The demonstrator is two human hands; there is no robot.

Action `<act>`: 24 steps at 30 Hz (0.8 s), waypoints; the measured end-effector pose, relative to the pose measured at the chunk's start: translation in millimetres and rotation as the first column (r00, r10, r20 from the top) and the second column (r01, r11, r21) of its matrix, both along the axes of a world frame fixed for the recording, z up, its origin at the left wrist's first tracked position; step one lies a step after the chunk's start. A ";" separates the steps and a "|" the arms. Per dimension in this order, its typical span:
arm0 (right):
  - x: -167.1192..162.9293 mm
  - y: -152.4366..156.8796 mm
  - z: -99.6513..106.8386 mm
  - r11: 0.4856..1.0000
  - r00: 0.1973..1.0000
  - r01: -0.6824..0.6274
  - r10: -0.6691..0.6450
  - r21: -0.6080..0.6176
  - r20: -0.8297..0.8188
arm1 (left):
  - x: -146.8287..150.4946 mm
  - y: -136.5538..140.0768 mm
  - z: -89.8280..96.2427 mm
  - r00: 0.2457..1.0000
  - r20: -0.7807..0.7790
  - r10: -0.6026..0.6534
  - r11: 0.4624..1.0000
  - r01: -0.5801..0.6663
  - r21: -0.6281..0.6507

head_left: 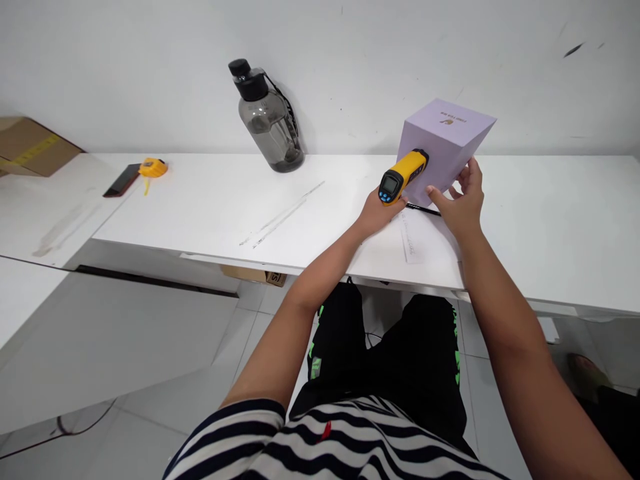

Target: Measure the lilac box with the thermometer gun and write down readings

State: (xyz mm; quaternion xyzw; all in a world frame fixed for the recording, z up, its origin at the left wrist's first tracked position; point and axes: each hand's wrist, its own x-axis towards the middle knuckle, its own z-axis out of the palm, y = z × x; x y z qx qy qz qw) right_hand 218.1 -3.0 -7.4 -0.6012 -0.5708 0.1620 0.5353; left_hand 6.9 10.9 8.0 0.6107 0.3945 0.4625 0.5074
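My left hand (376, 215) grips a yellow and black infrared thermometer gun (403, 175), its nose pointing at a pale lilac box (445, 143). The box stands tilted on the white table (210, 200), with small gold print on its top face. My right hand (463, 200) holds the box by its near right edge, thumb against the front face. A thin black pen-like item (424, 209) lies on the table under the box, between my two hands.
A dark translucent water bottle (267, 120) leans against the wall at the back. Far left lie a yellow tape measure (153, 168) and a dark phone (123, 180). A cardboard box (30, 147) sits at the left edge. A paper strip (411, 241) lies near the table's front.
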 end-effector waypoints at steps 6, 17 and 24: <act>-2.6 -0.5 1.5 1.000 0.999 0.022 -0.021 -0.021 0.046 | 1.1 2.5 -3.7 0.998 -0.057 0.022 0.999 -0.020 0.051; 8.3 -22.5 38.3 0.982 0.941 0.178 -0.152 -0.062 0.302 | -24.8 11.7 16.4 0.600 -0.718 0.353 0.936 -0.219 0.277; 11.9 -16.4 37.5 0.969 0.879 0.247 -0.214 -0.023 0.426 | -26.9 8.9 21.4 0.377 -0.874 0.307 0.949 -0.189 0.253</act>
